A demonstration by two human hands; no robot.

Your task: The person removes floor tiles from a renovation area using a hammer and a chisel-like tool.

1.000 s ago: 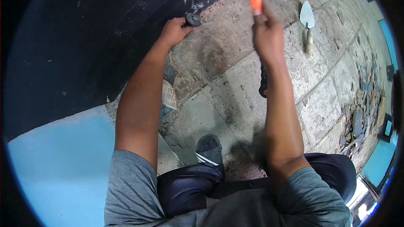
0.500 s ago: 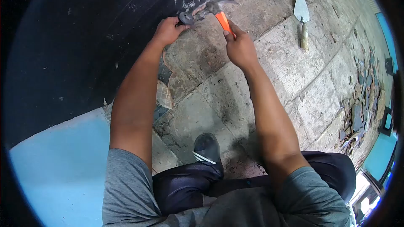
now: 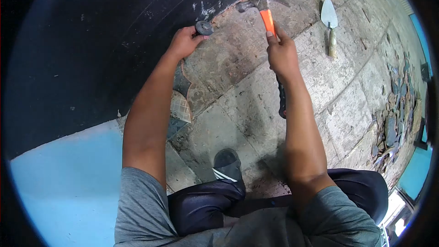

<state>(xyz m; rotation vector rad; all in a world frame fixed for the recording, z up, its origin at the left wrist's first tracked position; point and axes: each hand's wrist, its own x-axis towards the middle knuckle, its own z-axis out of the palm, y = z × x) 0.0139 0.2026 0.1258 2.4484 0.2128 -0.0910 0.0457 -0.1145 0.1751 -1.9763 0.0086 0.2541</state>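
1. Left hand (image 3: 184, 42): fingers wrapped round dark round-headed tool (image 3: 204, 28), at base of black wall (image 3: 100, 55).
2. Right hand (image 3: 282, 56): grasping hammer (image 3: 267, 18) by its orange-and-black handle; head over floor (image 3: 247, 77), apart from round-headed tool.
3. Trowel (image 3: 329, 14): flat on floor, beyond right hand.
4. Broken pieces (image 3: 391, 130): loose heap on floor, far right, well apart from both hands.

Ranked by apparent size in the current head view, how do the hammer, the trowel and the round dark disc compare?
1. Hammer, partly hidden by the right hand
2. Trowel
3. Round dark disc
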